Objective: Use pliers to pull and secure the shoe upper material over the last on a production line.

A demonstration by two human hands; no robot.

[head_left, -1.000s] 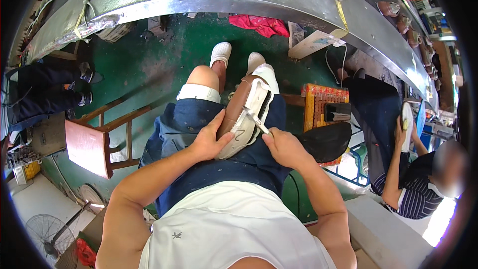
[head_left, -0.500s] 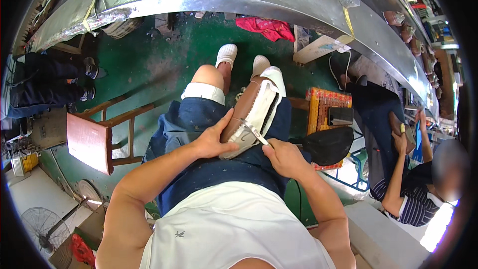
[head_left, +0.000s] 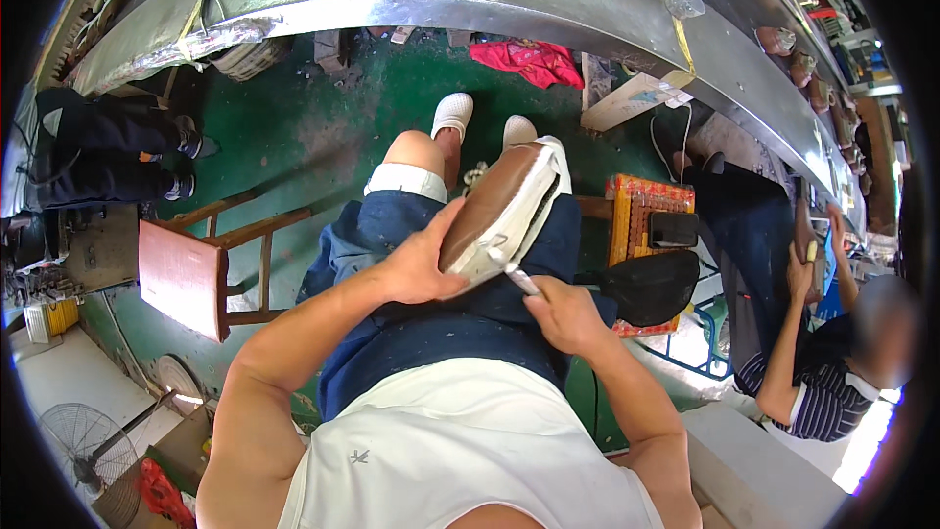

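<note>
A partly made shoe (head_left: 497,198) with a brown leather upper and a whitish edge and underside rests tilted across my lap, its toe pointing away from me. My left hand (head_left: 423,260) grips its left side near the close end, fingers along the brown leather and thumb at the whitish end. Closed around the handle of a silver metal hand tool (head_left: 522,278), my right hand (head_left: 566,315) is just right of the shoe. The tool's tip meets or nearly meets the whitish edge at the close end; its exact kind is not clear.
Ahead runs a long metal-edged bench (head_left: 431,15). A wooden stool (head_left: 181,279) stands left; at right, an orange beaded seat (head_left: 636,211) holds a dark phone (head_left: 674,229) and black pouch (head_left: 651,286). A co-worker (head_left: 808,382) sits far right holding a shoe. Red cloth (head_left: 529,61) lies under the bench.
The shoe has rolled in my left hand, showing more brown leather and less of the whitish opening. The tool's tip has shifted slightly down toward the shoe's close end.
</note>
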